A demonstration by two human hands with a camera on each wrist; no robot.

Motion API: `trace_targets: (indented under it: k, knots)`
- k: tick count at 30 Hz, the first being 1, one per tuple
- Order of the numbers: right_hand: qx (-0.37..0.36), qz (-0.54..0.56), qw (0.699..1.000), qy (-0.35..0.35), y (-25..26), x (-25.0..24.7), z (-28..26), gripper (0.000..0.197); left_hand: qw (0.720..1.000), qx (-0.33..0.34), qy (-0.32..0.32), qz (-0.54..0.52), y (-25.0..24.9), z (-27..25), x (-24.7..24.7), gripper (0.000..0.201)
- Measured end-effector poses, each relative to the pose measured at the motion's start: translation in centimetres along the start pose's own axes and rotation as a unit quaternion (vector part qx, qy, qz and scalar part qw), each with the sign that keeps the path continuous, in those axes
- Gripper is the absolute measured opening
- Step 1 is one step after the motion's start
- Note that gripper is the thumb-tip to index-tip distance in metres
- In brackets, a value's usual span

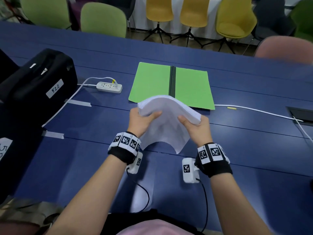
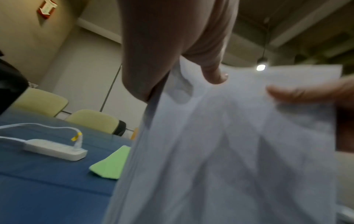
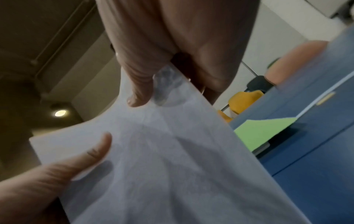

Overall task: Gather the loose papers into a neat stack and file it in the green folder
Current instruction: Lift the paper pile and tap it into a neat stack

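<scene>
Your left hand (image 1: 142, 118) and right hand (image 1: 197, 127) grip opposite sides of the paper stack (image 1: 166, 116), bowed upward above the blue worktop (image 1: 245, 150). Just beyond it the green folder (image 1: 152, 82) lies open and flat. A black case (image 1: 33, 78) at left bears a label reading "522".

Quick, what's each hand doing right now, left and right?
Left hand: grips the left edge of the paper stack, held above the table.
Right hand: grips the stack's right edge.

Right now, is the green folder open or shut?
Open: the folder lies spread flat on the table, both covers and the dark spine showing.
</scene>
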State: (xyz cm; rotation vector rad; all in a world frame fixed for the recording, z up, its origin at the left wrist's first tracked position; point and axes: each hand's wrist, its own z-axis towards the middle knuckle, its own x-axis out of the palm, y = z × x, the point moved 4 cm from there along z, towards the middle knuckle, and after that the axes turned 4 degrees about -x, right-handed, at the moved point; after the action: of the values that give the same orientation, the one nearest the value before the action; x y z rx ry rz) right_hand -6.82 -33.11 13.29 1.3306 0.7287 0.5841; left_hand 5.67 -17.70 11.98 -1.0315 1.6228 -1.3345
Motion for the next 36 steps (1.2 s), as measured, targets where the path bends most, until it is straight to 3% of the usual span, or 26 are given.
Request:
trace_targets:
  k: [2, 5, 9, 11, 14, 16, 18, 21, 23, 24, 26, 28, 31, 33, 36]
  knots:
    - [-0.009, -0.037, 0.999, 0.010, -0.1, -0.1, 0.3, 0.025, 0.999, -0.021, -0.027, 0.027, 1.5, 0.3, -0.5, 0.021]
    - [-0.079, -0.168, 0.983, -0.010, 1.9, -1.3, 1.2, 0.030, 0.994, -0.005, -0.049, 0.100, 1.5, 0.5, -1.0, 0.017]
    - [-0.143, -0.403, 0.902, 0.055, 4.0, -1.9, 2.4, 0.018, 0.974, 0.074, 0.003, 0.214, -1.0, -0.4, 0.2, 0.033]
    - [-0.118, -0.391, 0.908, 0.097, 3.9, -1.8, 2.4, 0.029, 0.964, 0.101, 0.032, 0.244, -2.0, -0.5, 0.6, 0.036]
    - [-0.132, -0.381, 0.914, 0.039, 2.8, -2.0, 1.8, 0.028, 0.964, 0.090, 0.058, 0.244, -2.1, 0.1, -0.6, 0.048]
    - [-0.111, -0.327, 0.938, 0.016, 1.6, -3.1, 1.4, 0.027, 0.933, 0.082, 0.073, 0.341, -0.7, 0.7, -2.3, 0.046]
    - [-0.090, -0.236, 0.967, 0.008, 0.4, -4.8, 1.4, 0.027, 0.920, 0.037, 0.069, 0.383, 1.9, 1.4, -5.0, 0.039]
    - [-0.074, -0.145, 0.987, -0.007, -0.3, -7.0, 1.3, 0.007, 0.974, -0.024, 0.039, 0.223, 4.5, 1.7, -8.1, 0.031]
    - [-0.052, -0.097, 0.994, -0.014, -1.1, -7.4, 1.2, 0.026, 0.997, -0.063, 0.008, 0.035, 4.9, 1.5, -8.6, 0.011]
    - [-0.041, -0.069, 0.997, -0.019, -1.4, -7.3, 1.2, 0.034, 0.994, -0.084, 0.018, -0.060, 4.8, 1.5, -8.2, 0.006]
    - [-0.032, -0.008, 0.999, -0.036, -1.7, -6.8, 1.2, 0.041, 0.981, -0.084, 0.066, -0.165, 4.1, 1.6, -7.0, 0.046]
    - [-0.040, 0.032, 0.997, -0.056, -1.8, -6.4, 1.5, 0.037, 0.983, -0.051, 0.084, -0.156, 2.7, 1.7, -6.0, 0.071]
    - [-0.018, 0.000, 0.999, -0.043, -3.4, -4.9, 1.4, 0.032, 0.993, -0.020, 0.050, -0.101, 2.5, 1.4, -4.8, 0.064]
    - [0.041, -0.019, 0.998, -0.042, -5.9, -3.9, 0.5, 0.025, 0.997, -0.040, -0.007, -0.059, 4.3, 1.1, -4.1, 0.054]
    - [0.112, 0.002, 0.990, -0.080, -8.6, -3.4, -1.1, 0.019, 0.989, -0.117, -0.074, -0.052, 7.0, 0.5, -3.2, 0.055]
